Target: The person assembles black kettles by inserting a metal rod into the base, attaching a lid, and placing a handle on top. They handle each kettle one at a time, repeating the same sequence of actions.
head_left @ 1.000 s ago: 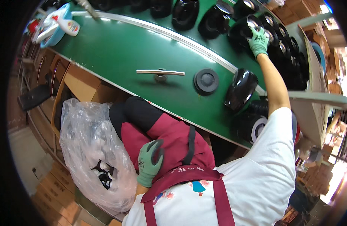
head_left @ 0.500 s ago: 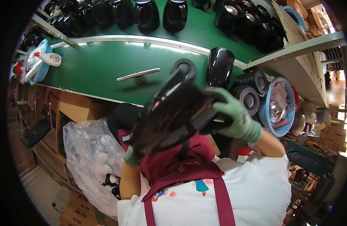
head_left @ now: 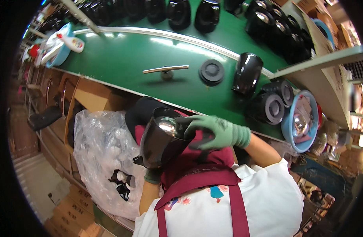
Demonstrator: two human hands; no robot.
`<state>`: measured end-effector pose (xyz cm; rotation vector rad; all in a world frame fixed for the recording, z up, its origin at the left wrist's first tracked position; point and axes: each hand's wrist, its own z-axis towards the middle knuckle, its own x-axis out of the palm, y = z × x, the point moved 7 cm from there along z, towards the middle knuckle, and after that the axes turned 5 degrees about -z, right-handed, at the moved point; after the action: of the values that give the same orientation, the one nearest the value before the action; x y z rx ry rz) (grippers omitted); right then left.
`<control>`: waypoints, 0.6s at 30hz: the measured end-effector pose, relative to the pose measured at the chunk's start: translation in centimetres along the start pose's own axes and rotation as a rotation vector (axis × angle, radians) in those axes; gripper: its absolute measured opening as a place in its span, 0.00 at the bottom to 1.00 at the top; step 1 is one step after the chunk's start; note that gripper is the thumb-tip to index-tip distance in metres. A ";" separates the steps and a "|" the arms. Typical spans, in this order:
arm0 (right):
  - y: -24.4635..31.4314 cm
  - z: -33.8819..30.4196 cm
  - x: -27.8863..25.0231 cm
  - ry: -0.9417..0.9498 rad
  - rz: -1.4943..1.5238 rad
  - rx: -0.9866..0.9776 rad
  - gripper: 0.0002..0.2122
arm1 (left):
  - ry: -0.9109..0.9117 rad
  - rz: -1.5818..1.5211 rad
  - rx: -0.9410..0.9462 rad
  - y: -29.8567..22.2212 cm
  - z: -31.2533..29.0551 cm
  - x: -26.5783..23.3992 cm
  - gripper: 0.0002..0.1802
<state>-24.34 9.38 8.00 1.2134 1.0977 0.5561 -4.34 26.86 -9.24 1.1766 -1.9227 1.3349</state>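
Observation:
A glossy black vacuum jug (head_left: 159, 144) is tilted over my lap, its open mouth showing a shiny mirror-like liner (head_left: 167, 125). Beneath its lower end is my left hand (head_left: 152, 176) in a green glove, closed on the jug, with most fingers hidden. My right hand (head_left: 215, 132), also gloved in green, is at the rim side, curled round a dark part there that looks like the handle. On the green bench ahead lie a round grey lid (head_left: 211, 71) and a metal bar on a short round stem (head_left: 165, 70). Another black jug (head_left: 247, 74) stands right of the lid.
Grey-ended black round parts (head_left: 274, 108) sit at the bench's right end beside a blue basin (head_left: 288, 134) holding scraps and a shiny dome. More black jugs (head_left: 207, 15) line the far bench. A spray bottle (head_left: 73, 42) lies at far left. A clear plastic bag (head_left: 100, 166) hangs left of me.
The jug has swung closer to my body and turned, so its mirrored mouth shows. My right hand has moved left and nearer with it. The view has shifted, and the grey lid is uncovered.

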 end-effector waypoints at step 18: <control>-10.2 3.3 0.5 -0.364 0.883 0.144 0.38 | 0.087 -0.227 0.001 -2.8 -2.1 -0.9 0.32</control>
<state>-23.22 5.09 -1.75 1.8372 0.2510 0.8764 -1.59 28.74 -7.86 1.2735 -1.6728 1.2442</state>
